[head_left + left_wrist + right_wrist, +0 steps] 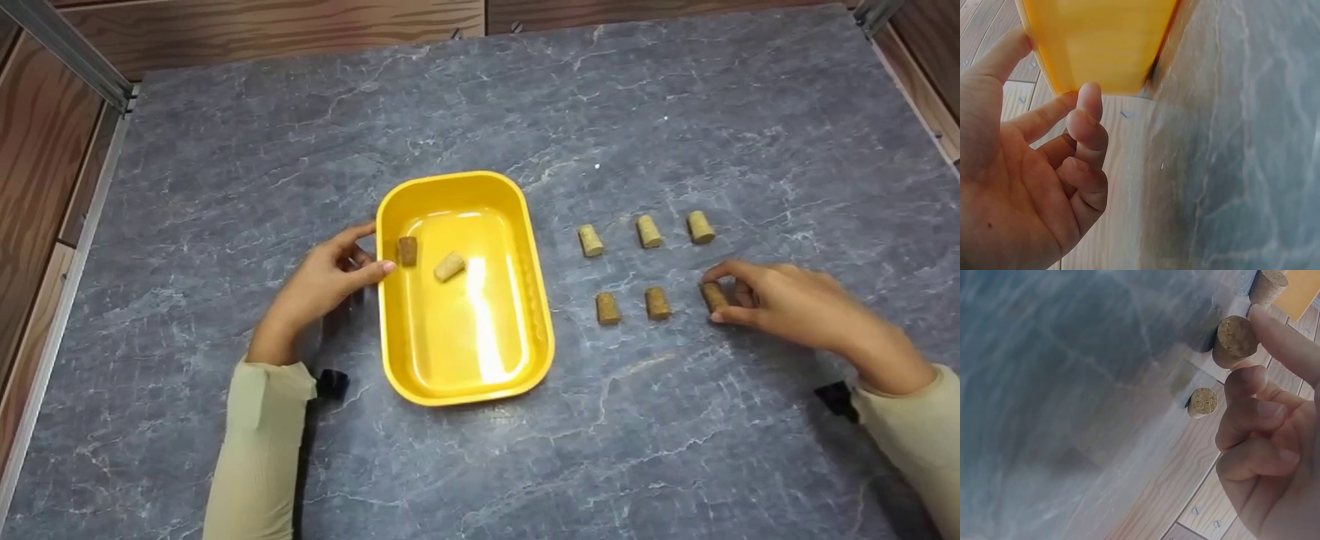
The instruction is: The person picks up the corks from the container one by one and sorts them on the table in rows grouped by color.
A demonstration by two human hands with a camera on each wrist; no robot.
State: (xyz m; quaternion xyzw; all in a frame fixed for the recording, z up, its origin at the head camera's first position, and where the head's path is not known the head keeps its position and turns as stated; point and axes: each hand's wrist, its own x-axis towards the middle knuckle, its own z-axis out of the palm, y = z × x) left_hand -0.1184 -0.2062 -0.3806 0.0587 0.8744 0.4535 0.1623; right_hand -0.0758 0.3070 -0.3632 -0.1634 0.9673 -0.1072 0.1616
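Note:
A yellow tray (466, 397) lies on the grey marbled table, with one dark cork stopper (407, 251) and one light cork stopper (450, 267) inside it. My left hand (326, 274) holds the tray's left rim, thumb over the edge and fingers along the outer wall; its other fingers curl loosely in the left wrist view. To the right, my right hand (795, 304) pinches another dark cork stopper (1234, 340) between thumb and index finger, at the right end of the nearer row. Two dark corks (658, 302) stand left of it in that row.
A farther row of three light corks (649, 231) runs along the table right of the tray. Wooden panels (270, 34) and metal posts (82, 56) border the table (300, 142). A small black piece (332, 384) sits by the left cuff.

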